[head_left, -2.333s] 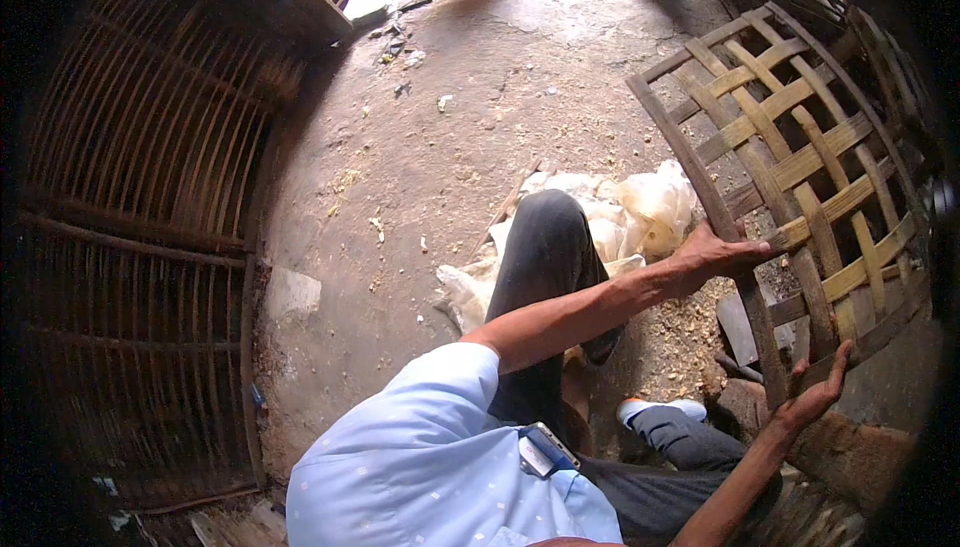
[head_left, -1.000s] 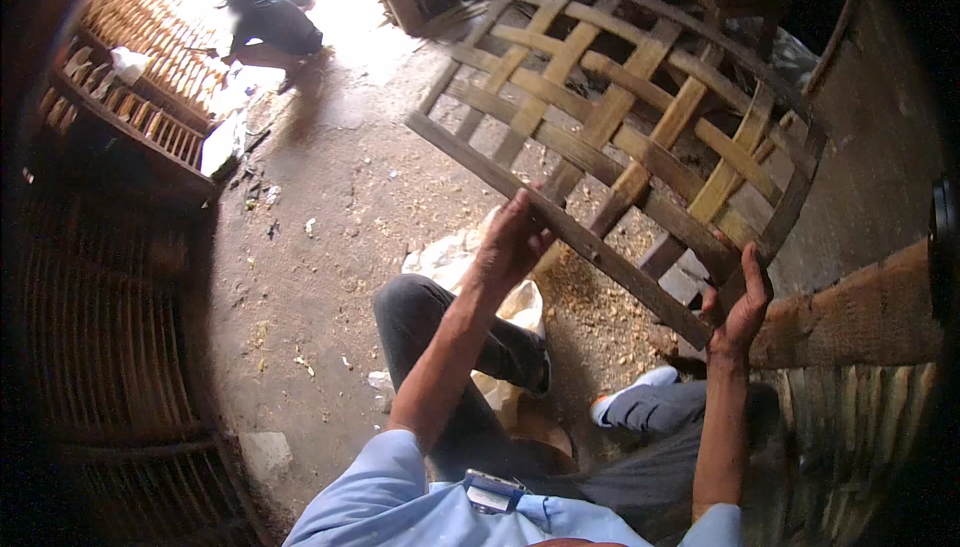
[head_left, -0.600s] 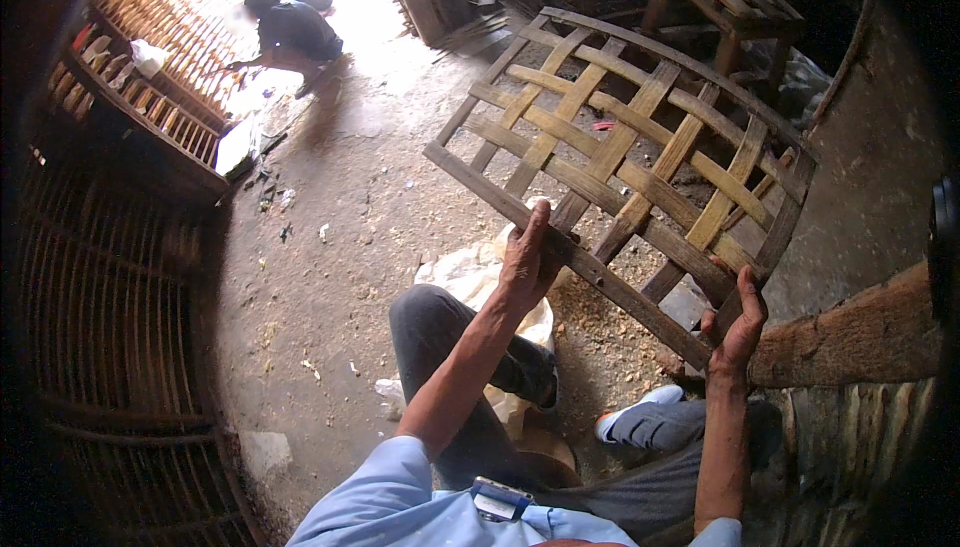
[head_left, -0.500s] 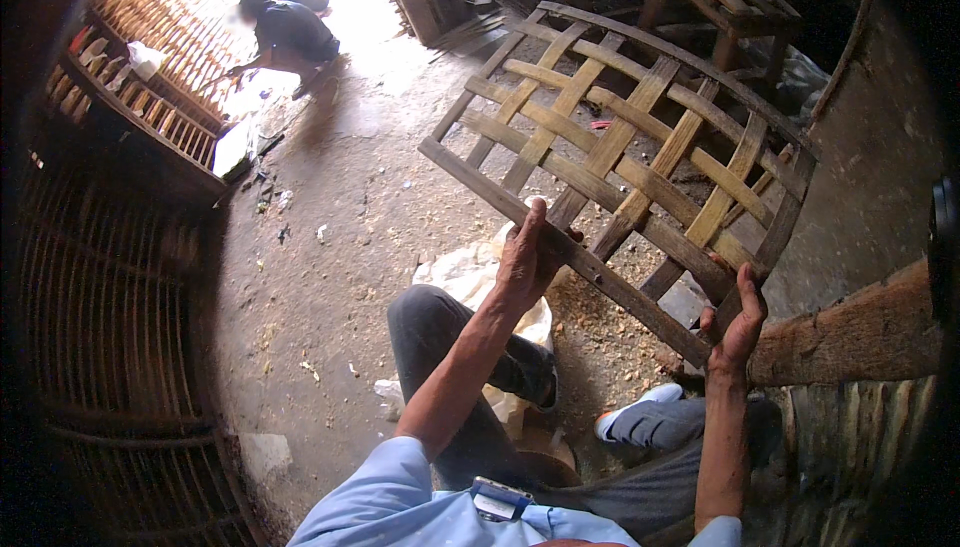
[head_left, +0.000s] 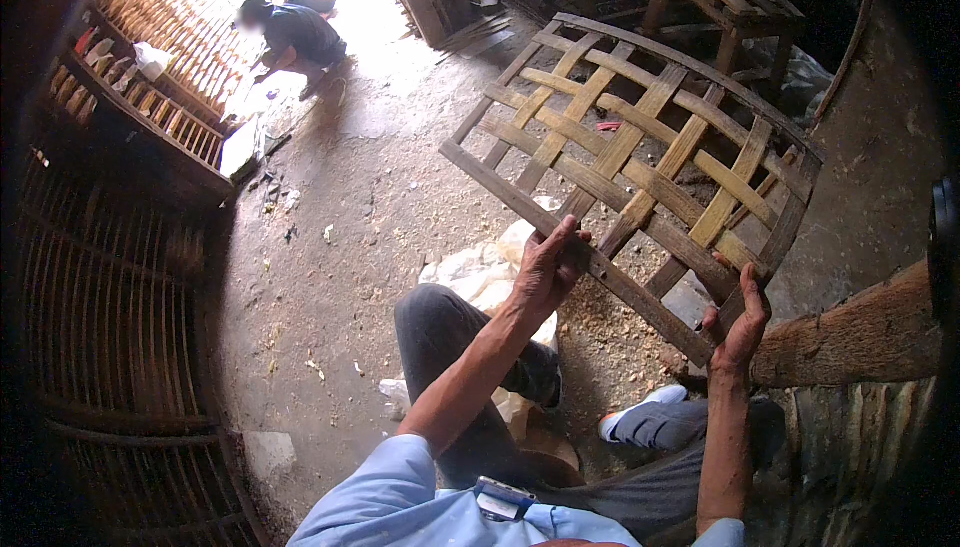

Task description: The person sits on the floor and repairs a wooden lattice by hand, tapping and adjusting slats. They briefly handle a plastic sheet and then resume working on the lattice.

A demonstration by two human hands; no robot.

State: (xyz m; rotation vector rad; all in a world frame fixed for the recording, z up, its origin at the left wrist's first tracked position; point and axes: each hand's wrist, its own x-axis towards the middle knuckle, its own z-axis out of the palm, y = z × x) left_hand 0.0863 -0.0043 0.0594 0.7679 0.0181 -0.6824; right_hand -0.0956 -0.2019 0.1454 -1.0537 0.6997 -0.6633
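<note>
The square lattice panel of woven brown bamboo strips (head_left: 640,162) is held tilted above the dusty floor, in front of the seated person's knees. The left hand (head_left: 548,272) grips the panel's near edge rail; the right hand (head_left: 740,322) clasps its lower right corner. Below the panel lies a crumpled white plastic sack (head_left: 480,277), partly hidden by the leg. Compared with half a second ago, the panel sits almost unchanged. Far beyond it, another person (head_left: 295,37) crouches.
</note>
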